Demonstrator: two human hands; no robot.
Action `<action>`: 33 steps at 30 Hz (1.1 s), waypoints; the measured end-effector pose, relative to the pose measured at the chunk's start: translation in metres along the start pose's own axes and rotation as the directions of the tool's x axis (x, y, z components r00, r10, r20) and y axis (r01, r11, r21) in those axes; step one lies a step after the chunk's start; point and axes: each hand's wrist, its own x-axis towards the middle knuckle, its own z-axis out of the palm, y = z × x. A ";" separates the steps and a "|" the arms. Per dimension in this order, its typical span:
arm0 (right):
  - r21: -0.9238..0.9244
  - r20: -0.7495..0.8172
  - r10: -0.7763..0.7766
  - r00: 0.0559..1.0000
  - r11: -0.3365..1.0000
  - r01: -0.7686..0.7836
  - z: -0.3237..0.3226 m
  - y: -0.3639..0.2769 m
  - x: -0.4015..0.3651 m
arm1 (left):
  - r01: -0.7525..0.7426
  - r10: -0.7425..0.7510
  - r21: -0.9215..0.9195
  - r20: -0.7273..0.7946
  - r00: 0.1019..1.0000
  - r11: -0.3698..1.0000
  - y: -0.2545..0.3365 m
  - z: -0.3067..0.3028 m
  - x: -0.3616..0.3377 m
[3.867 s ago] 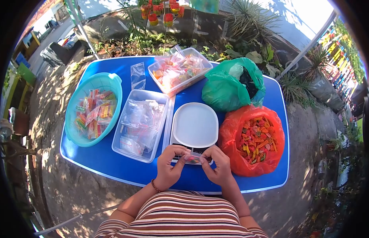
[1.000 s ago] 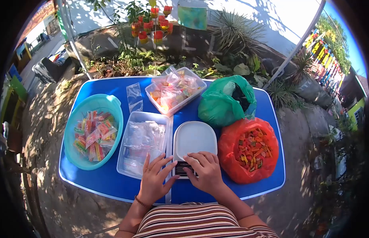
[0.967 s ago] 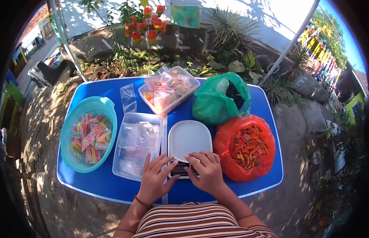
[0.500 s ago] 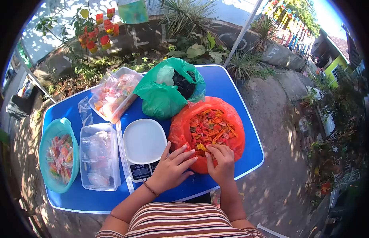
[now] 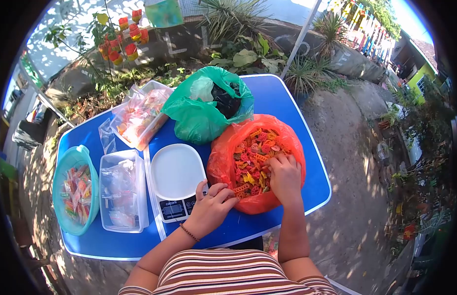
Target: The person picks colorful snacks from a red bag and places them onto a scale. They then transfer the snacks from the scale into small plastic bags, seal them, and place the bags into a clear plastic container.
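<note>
A red plastic bag (image 5: pixel 223 162), its mouth spread wide, holds many small red, orange and yellow snack pieces (image 5: pixel 253 160), some wheel-shaped and some ladder-shaped. My right hand (image 5: pixel 286 179) dips into the bag's right side, fingers curled down among the pieces; whatever they hold is hidden. At the bag's near left rim, my left hand (image 5: pixel 213 209) has its fingers bent against the plastic, its thumb out of sight. Beside that hand is a kitchen scale (image 5: pixel 173 210) with a bare white square plate (image 5: pixel 177 170) on top.
Left of the scale stand a clear plastic box (image 5: pixel 144 216) with small plastic bags and a turquoise basin (image 5: pixel 95 196) of filled packets. Behind are another box (image 5: pixel 157 129) of plastic bags and a green plastic bag (image 5: pixel 196 125). All rest on a blue table (image 5: pixel 272 93).
My right hand has moved from the bag's near edge, where it touched a yellow piece, up and right into the pieces. My left hand's fingers, spread before, are now more bent at the rim.
</note>
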 end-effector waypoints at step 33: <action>0.606 -0.025 0.242 0.970 0.775 -0.178 -0.010 -0.030 0.002 | 0.108 -0.108 -0.014 -0.036 0.993 0.994 0.001 -0.011 -0.022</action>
